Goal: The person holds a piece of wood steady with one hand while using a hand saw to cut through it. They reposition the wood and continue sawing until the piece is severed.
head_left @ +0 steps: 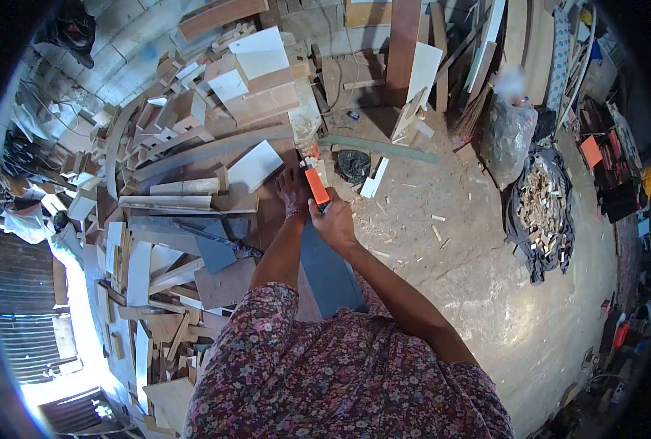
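My right hand (333, 218) grips the handle of an orange tool (315, 186) that points away from me over a long grey board (329, 272). The board runs from my lap toward the scrap pile. My left hand (292, 192) rests flat just left of the orange tool, fingers spread on the wood near the board's far end. Both arms reach forward from a floral-patterned sleeve.
A big heap of wood offcuts and boards (193, 146) fills the left side. A green strip (380, 148) lies on the dusty floor ahead. At right a sack of small wood pieces (541, 208) and a plastic bag (504, 135) stand; planks lean on the back wall.
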### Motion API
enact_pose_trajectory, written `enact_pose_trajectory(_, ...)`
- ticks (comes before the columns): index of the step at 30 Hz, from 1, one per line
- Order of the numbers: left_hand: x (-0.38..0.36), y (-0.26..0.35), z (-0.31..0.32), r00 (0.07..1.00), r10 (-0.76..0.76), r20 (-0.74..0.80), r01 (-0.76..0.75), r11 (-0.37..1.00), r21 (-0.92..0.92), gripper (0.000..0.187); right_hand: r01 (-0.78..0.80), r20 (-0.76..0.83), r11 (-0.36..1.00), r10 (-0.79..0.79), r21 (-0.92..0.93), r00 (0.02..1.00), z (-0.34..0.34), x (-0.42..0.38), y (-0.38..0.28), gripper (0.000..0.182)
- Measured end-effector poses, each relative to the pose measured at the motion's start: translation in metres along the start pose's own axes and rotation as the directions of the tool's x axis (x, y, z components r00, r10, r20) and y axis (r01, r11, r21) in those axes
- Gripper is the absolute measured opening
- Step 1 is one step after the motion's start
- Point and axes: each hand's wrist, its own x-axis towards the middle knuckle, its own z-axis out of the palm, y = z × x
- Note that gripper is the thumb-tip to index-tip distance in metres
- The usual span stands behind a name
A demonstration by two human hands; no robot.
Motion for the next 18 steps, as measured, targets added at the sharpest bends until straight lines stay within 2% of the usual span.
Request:
enact_pose_trajectory(6, -0.001, -0.001, 0.003, 0.999, 0.021, -0.037, -0.018, 0.997, 0.07, 0.036, 0.003, -0.03, 0.997, -0.001, 0.078, 1.0, 0.0, 0.001, 0.001, 0.022)
enact_pose_trajectory(9, 0.0, -0.003, 0.006, 0.997, 0.06, -0.055, -0.055, 0.995, 0.088, 0.036, -0.045, -0.005, 0.997, 0.046, 0.055, 0.999, -0.003, 0.0, 0.002, 0.023)
enact_pose_trajectory(11, 0.0, -0.003, 0.008, 0.994, 0.08, -0.069, -0.074, 0.993, 0.094, 0.036, 0.004, -0.01, 1.0, -0.004, 0.031, 1.0, 0.0, 0.001, 0.002, 0.023)
enact_pose_trajectory(18, 0.0, -0.006, 0.014, 0.987, 0.116, -0.111, -0.102, 0.986, 0.13, 0.036, 0.005, -0.027, 1.0, -0.005, 0.002, 1.0, 0.003, 0.0, 0.006, 0.025)
